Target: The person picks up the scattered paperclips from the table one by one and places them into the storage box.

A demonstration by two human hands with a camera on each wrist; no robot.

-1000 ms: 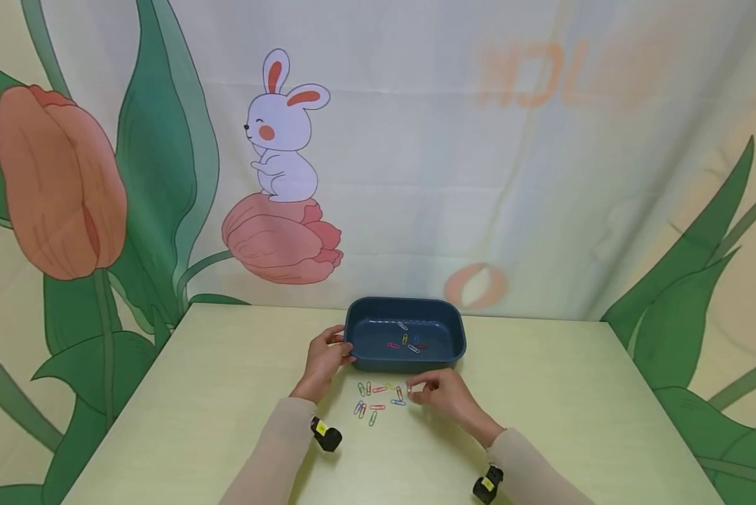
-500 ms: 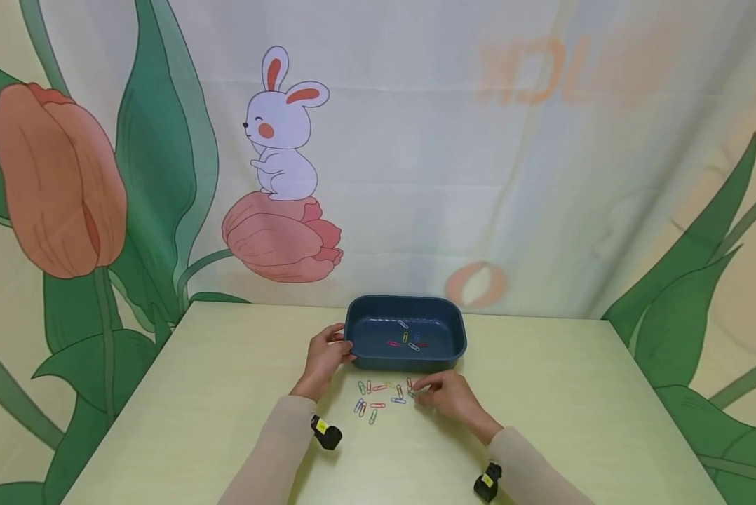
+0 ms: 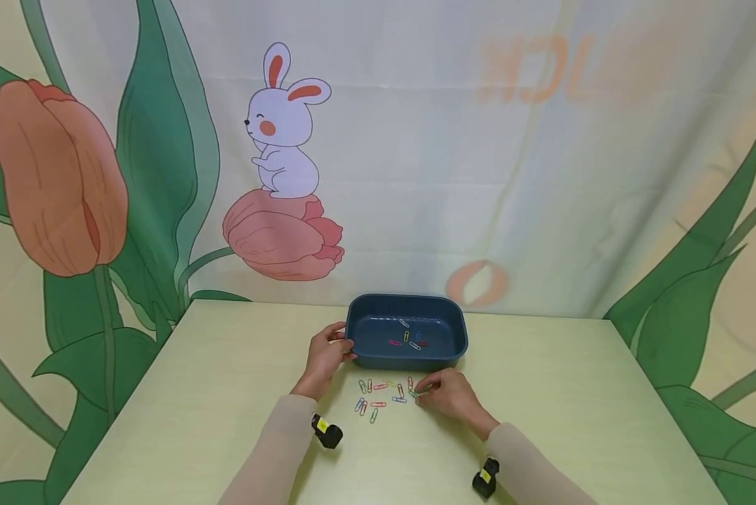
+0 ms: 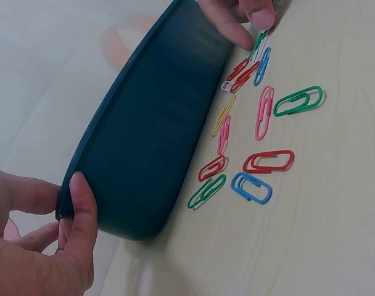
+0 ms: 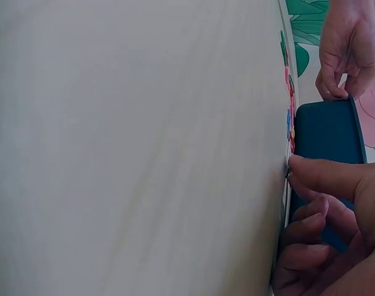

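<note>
"Head view?"
"Right hand (image 3: 449, 395) is nearer: green clip (image 3: 412, 393) just left of its fingertips, long axis slanting toward them, red clip (image 3: 410, 383) close beside. Left hand (image 3: 325, 358) grips the blue tray (image 3: 409, 364)."
"Left wrist?"
"Green clip at finger and thumb, down by the pale table (image 4: 335, 197)!"
"Right wrist?"
"They pinch together low, clip mostly hidden."

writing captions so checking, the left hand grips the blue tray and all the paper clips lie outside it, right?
Not all: the head view shows some paper clips inside the blue tray, others outside. The left hand does grip it.
</note>
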